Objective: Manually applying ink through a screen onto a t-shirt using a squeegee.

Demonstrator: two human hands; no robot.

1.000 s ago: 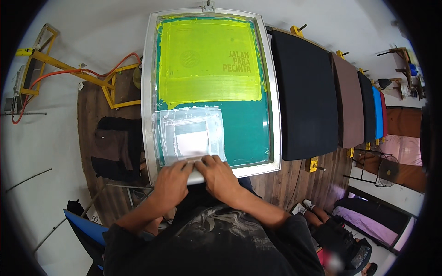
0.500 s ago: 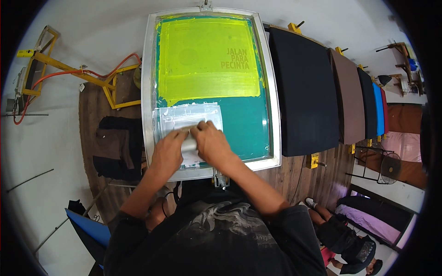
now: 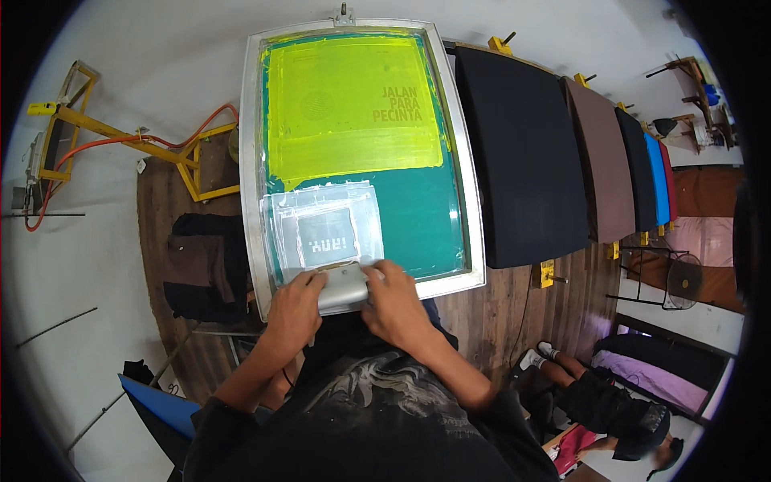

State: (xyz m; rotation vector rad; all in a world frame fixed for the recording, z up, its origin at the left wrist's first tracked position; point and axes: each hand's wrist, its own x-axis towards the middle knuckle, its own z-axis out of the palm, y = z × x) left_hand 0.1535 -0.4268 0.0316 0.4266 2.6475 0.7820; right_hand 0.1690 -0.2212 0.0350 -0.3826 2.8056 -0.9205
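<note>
Both my hands grip a silvery squeegee point(image 3: 343, 291) at the near edge of a screen-printing frame point(image 3: 474, 201). My left hand point(image 3: 295, 312) is closed round its left end, and my right hand point(image 3: 393, 303) round its right end. Just beyond the squeegee, white ink point(image 3: 365, 225) coats a rectangular patch of the green mesh point(image 3: 422, 213), with a small pale printed design inside it. Yellow-green film point(image 3: 345, 145) with darker lettering and a round motif covers the far part of the mesh. The squeegee's blade edge is mostly hidden.
To the right stands a row of fabric-covered boards: black point(image 3: 518, 161), brown point(image 3: 598, 161), then more black, blue and red. Yellow clamps point(image 3: 547, 274) hold them. Dark folded cloth point(image 3: 205, 269) lies at left, near a yellow metal stand point(image 3: 152, 140). A person point(image 3: 618, 410) is at lower right.
Both my hands have pulled the squeegee toward me, from the middle of the white patch to the frame's near edge. The small design in the patch now shows.
</note>
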